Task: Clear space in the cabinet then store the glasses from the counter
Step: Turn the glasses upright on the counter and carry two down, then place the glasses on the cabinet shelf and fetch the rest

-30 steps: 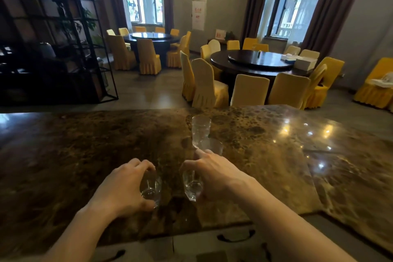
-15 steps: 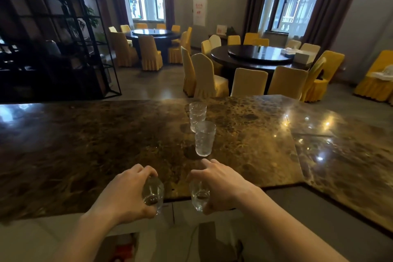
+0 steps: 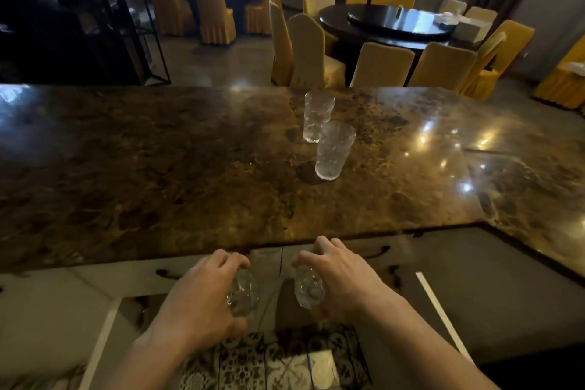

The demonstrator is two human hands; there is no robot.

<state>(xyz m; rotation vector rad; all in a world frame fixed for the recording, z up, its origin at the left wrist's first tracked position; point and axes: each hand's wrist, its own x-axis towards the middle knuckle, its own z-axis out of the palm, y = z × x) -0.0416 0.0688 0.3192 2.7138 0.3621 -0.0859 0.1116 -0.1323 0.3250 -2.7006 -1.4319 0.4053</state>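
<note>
Yellow-covered chairs [image 3: 381, 65] ring a dark round table [image 3: 384, 24] beyond.

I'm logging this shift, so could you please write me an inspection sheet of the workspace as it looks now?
Surface: brown marble counter, glossy.
Job's things: two textured glasses stand upright on it, near glass, far glass; cabinet interior not visible.
Clutter: nothing seen on the counter.
Hands: left hand holds the left glass; right hand holds the right glass, both below the counter edge.
Cables: nothing seen.
Surroundings: round dining table, yellow-covered chairs.
</note>
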